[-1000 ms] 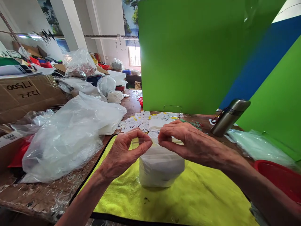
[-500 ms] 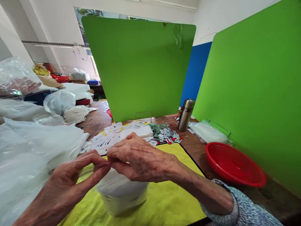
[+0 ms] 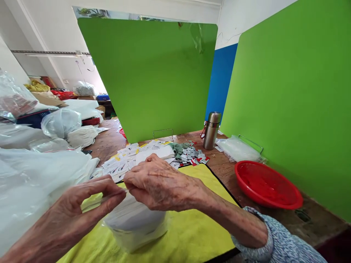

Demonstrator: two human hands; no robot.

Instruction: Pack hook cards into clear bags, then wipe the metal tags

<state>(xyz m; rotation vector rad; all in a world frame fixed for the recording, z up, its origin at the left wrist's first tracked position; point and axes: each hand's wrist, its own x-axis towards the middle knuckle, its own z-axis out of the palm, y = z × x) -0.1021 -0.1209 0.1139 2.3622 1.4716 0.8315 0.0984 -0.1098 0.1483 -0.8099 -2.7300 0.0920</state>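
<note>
A clear plastic bag (image 3: 139, 232) with a stack of white paper-like pieces inside stands on a yellow cloth (image 3: 197, 226) in front of me. My left hand (image 3: 82, 204) is closed, thumb and fingers pinching the bag's upper edge. My right hand (image 3: 164, 184) bends over the bag from the other side, its fingertips closed on the same edge close to the left fingertips. The right hand hides part of the bag's top. Behind the hands lie many printed white cards (image 3: 116, 168).
Large white plastic bags (image 3: 35, 182) pile up on the left. A green cloth (image 3: 177, 149) and small grey and red pieces (image 3: 193, 153) lie ahead. To the right are a steel flask (image 3: 211, 131), a packet of clear bags (image 3: 238, 149) and a red basin (image 3: 268, 184). Green panels (image 3: 153, 80) stand behind.
My fingertips have drawn slightly apart along the bag's edge, a bit of clear film now showing between them. The whole view has shifted, with the surroundings appearing farther left.
</note>
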